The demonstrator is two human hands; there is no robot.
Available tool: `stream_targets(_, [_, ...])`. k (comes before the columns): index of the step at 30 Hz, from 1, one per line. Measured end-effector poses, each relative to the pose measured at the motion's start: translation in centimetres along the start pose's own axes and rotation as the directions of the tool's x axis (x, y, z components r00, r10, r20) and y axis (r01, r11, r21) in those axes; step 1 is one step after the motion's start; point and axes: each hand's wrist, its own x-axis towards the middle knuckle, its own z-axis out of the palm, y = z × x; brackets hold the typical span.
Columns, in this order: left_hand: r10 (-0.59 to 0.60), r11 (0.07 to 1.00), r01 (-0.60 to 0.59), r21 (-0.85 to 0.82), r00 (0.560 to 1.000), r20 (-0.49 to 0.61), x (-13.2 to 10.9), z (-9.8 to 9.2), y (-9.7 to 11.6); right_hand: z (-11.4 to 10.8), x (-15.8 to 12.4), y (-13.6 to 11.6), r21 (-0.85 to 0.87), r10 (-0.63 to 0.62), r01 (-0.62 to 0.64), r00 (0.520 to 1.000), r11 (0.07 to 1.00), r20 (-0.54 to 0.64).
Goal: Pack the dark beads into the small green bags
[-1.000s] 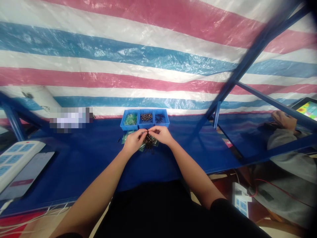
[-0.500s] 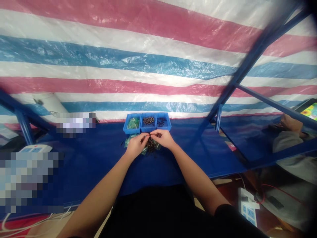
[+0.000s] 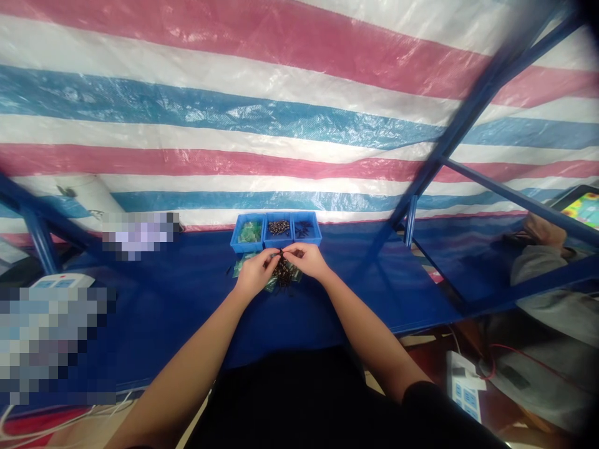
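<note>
My left hand [image 3: 255, 272] and my right hand [image 3: 307, 259] meet fingertip to fingertip over the table. Both are closed in a pinch around something small and dark, too small to name. Below them lies a pile of small dark and brassy parts [image 3: 283, 275], partly hidden by my fingers. Green pieces in clear plastic [image 3: 271, 285] lie around the pile. Just beyond my hands stand three joined blue bins: the left bin [image 3: 244, 247] holds green pieces, the middle bin [image 3: 277, 241] small dark and brassy parts, the right bin [image 3: 309, 239] dark slim pieces.
The blue table [image 3: 187, 312] has a power strip [image 3: 63, 282] at its left. Blue metal frame bars [image 3: 433, 162] rise at both sides before a striped plastic sheet [image 3: 262, 115]. At right sits another person in a grey sleeve [image 3: 538, 274]. A second power strip [image 3: 463, 390] lies lower right.
The view has shifted slightly, so everything sits a little further left. Both hands stay pinched together over the pile, with only slight finger movement.
</note>
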Motion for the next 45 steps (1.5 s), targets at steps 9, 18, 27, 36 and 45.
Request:
stream_targets(9, [-0.001, 1.000, 0.001, 0.002, 1.000, 0.012, -0.04, -0.27, 0.26, 0.20, -0.10, -0.03, 0.033, -0.002, 0.001, 1.000, 0.999, 0.028])
stream_targets(18, [0.012, 1.000, -0.012, 0.005, 1.000, 0.000, 0.02, -0.10, 0.04, 0.20, -0.09, -0.28, 0.033, 0.006, -0.007, 1.000, 0.999, 0.019])
stream_targets(27, [-0.032, 0.999, 0.032, -0.006, 0.999, 0.022, -0.10, -0.22, 0.23, 0.16, -0.09, -0.52, 0.024, -0.006, 0.006, 1.000, 1.000, 0.004])
stream_targets(36, [-0.015, 1.000, 0.015, 0.001, 1.000, 0.011, 0.00, -0.19, 0.13, 0.31, -0.10, 0.05, 0.038, -0.009, 0.008, 1.000, 0.999, 0.020])
stream_targets(45, [-0.037, 0.999, 0.037, -0.013, 0.999, 0.020, -0.05, -0.18, 0.30, 0.21, 0.03, 0.20, 0.017, 0.013, -0.013, 1.000, 1.000, 0.014])
